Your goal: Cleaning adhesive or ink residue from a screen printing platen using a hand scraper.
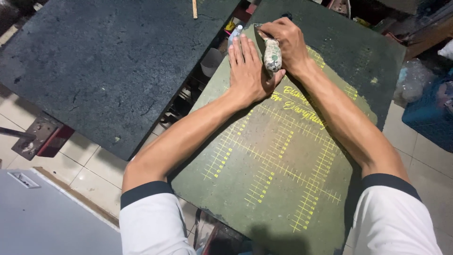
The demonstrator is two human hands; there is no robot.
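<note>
Hands are working at the far end of a green platen board [283,179], seen from the head camera looking down. That board is lying tilted across the view, marked with yellow ruler lines and yellow script, its surface worn and stained. The right hand [288,45] is closing its fingers [276,29] around a paint-spattered tool handle [272,55], holding it near the board's far edge with the handle pointing back toward the person. The left hand [247,71] is lying flat just beside it, fingers released and stretched out, palm pressing on the board and touching the handle's lower end. Both forearms are reaching forward out of white sleeves [151,224] with dark cuffs. A second board, dark and bare [108,66], is sitting to the left, apart from the green one across a gap where clutter is showing below. Pale floor tiles [85,160] are showing beneath, and a grey surface [47,222] is filling the lower left corner.
</note>
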